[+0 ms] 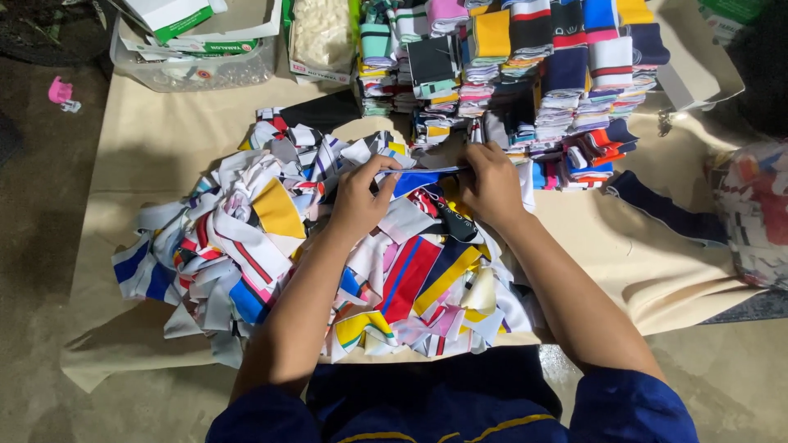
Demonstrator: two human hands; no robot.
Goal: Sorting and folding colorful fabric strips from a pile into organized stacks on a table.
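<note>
Both hands, left hand and right hand, pinch a blue cloth strip stretched flat between them, above a loose heap of striped scraps. Behind, folded pieces stand in neat stacks; a clear plastic tub holds cardboard boxes on the tan sheet.

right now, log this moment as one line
left hand: pinching blue cloth strip | right hand: gripping its other end | under: loose pile of striped cloth pieces | behind: folded stacks
</note>
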